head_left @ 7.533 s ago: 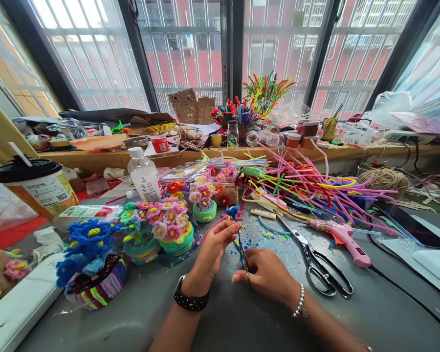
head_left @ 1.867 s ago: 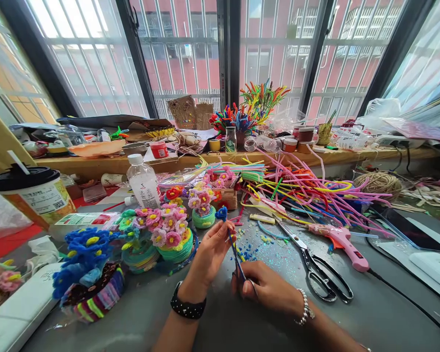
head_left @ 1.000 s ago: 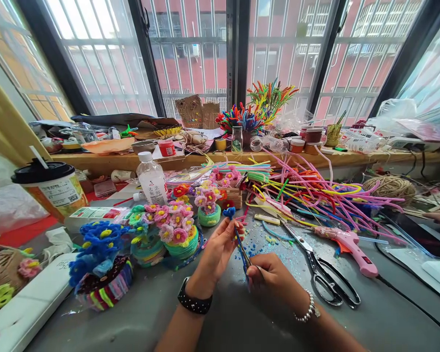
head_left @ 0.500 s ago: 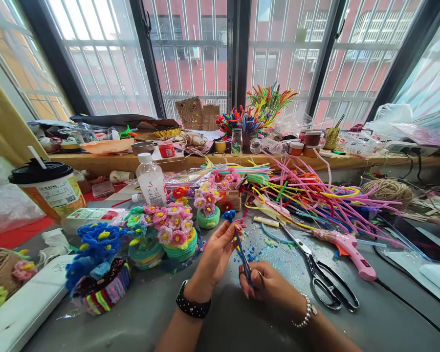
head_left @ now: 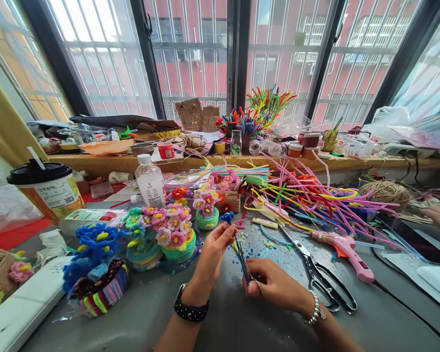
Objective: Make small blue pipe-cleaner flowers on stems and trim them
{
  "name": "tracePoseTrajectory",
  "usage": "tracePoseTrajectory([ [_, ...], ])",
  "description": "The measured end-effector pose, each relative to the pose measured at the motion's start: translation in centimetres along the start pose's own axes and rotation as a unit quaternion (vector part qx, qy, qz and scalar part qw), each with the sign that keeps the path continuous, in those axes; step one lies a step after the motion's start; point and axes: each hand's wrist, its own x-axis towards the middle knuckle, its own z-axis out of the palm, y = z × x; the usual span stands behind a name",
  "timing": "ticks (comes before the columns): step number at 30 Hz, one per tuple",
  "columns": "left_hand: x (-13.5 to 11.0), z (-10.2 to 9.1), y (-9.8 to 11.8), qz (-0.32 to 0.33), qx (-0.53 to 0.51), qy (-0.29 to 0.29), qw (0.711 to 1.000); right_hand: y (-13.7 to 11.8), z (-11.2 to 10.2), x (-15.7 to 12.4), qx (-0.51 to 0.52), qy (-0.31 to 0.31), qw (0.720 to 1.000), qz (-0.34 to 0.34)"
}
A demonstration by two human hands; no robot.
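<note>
Still pinching blue flower in left grip, apparently turned slightly; still holding small scissors in right grip, just beside left one; seemingly mid-trim.

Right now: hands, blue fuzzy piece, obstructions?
Left hand pinching blue fuzzy piece; right hand holding small metal scissors; black-handled metal shears lying nearby.
</note>
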Motion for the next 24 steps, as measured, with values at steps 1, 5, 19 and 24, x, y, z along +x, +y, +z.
tracePoseTrajectory([
  [1, 0.0, 0.0, 0.0, 0.002, 0.006, -0.001, 1.0, 0.0, 0.0, 0.0, -0.009, 0.007, 1.0, 0.003],
  [5, 0.0, 0.2, 0.1, 0.016, 0.022, -0.005, 1.0, 0.2, 0.2, -0.1, -0.034, 0.03, 0.998, 0.033],
  [19, -0.1, 0.3, 0.1, 0.017, 0.007, 0.016, 1.0, 1.1, 1.1, 0.1, -0.142, 0.097, 0.982, 0.073],
  [24, 0.1, -0.1, -0.1, 0.007, -0.028, 0.031, 0.999, 1.8, 1.4, 0.4, -0.163, 0.132, 0.975, 0.07],
])
